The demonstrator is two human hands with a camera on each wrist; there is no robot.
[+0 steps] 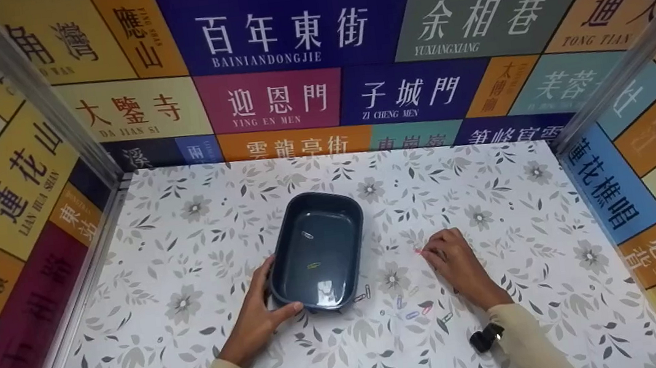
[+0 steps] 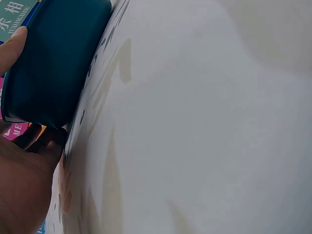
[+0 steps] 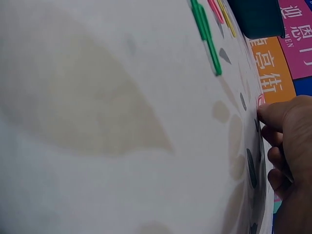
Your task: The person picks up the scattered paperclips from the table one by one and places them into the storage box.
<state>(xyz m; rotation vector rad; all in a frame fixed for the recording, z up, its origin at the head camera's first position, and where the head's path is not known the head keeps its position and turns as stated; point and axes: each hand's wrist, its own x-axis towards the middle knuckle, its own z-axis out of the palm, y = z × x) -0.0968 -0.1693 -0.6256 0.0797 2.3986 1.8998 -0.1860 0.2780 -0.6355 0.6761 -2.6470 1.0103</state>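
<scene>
A dark blue rectangular dish [image 1: 320,253] sits on the table, with a white paper clip [image 1: 307,235] and a yellow paper clip [image 1: 313,266] inside. My left hand [image 1: 259,315] grips its near left corner, thumb over the rim and fingers along the outer wall. To the right of the dish, my right hand [image 1: 457,262] pinches a pink paper clip [image 3: 261,100] between thumb and forefinger, low over the table. Between dish and right hand lie several loose paper clips, among them a green paper clip [image 1: 445,320] and a blue paper clip [image 1: 412,315].
A white tabletop [image 1: 198,347] printed with grey leaves and flowers lies under everything. Panels with coloured street-name signs [image 1: 269,101] stand behind it and on both sides. A red paper clip [image 1: 360,297] and a dark one lie close to the dish's near right corner.
</scene>
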